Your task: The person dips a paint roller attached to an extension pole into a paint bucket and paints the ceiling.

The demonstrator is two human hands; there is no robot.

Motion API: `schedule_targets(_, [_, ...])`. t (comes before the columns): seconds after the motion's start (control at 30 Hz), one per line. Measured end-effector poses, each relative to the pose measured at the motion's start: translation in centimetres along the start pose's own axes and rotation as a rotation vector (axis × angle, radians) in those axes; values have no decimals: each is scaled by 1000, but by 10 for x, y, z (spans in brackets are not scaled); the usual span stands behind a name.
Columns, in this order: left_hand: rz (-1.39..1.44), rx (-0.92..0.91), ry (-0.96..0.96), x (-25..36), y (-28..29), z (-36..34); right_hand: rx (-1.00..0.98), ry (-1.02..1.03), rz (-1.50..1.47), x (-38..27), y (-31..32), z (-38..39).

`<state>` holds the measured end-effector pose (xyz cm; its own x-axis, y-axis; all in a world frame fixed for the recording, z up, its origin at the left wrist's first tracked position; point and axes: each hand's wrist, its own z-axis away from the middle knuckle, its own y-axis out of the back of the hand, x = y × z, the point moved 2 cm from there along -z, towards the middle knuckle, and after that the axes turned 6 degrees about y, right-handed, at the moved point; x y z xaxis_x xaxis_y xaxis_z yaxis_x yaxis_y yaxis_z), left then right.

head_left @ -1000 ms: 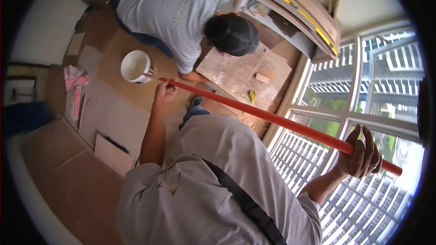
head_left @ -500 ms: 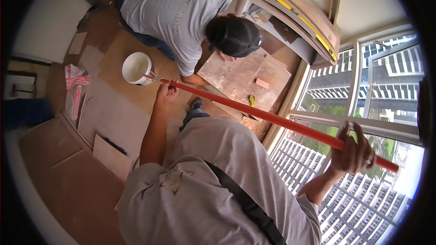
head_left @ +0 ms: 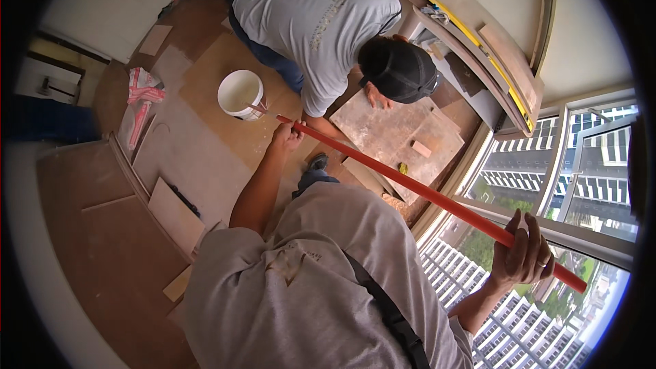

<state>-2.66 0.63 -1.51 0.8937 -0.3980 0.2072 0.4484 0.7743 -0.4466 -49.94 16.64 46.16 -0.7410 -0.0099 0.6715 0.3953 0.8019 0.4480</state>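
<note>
A long red pole (head_left: pixel 410 188) slants across the view from beside the white bucket (head_left: pixel 240 89) down toward the window. Near its far left end, my left hand (head_left: pixel 288 135) grips it with closed fingers. My right hand (head_left: pixel 521 254) is wrapped round it toward the other end, which sticks out past the fingers in front of the glass. A thin brownish piece shows between the pole's tip and the bucket; I cannot tell whether it belongs to either.
A co-worker (head_left: pixel 321 20) in a grey shirt and black cap bends over a dusty board (head_left: pixel 383 130), close to the pole. Leaning boards with a yellow level (head_left: pixel 471 41) stand behind. Windows (head_left: pixel 519 171) line the right; a red-and-white bag (head_left: pixel 143 96) lies left.
The view has swung left, so the room appears shifted right. My two hands still hold the pole, and its right end sits lower in the picture.
</note>
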Motion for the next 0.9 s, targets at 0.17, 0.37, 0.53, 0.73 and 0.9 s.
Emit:
schedule_targets(0.17, [-62,-124,63,-9,3,16,57,-91,13,35,15,-7])
schedule_targets(0.37, [-2,-87,38,-7,-10,21,-2,28,18,11,-1,6])
schedule_targets(0.53, [-75,-171,93,-12,-11,46,2,-95,37,46,11,5])
schedule_targets(0.73, [-16,-200,65,-12,-21,59,-14,7,35,23,-1,16])
schedule_targets(0.9, [-97,-170,131,-17,-16,57,50,-107,2,43,4,22])
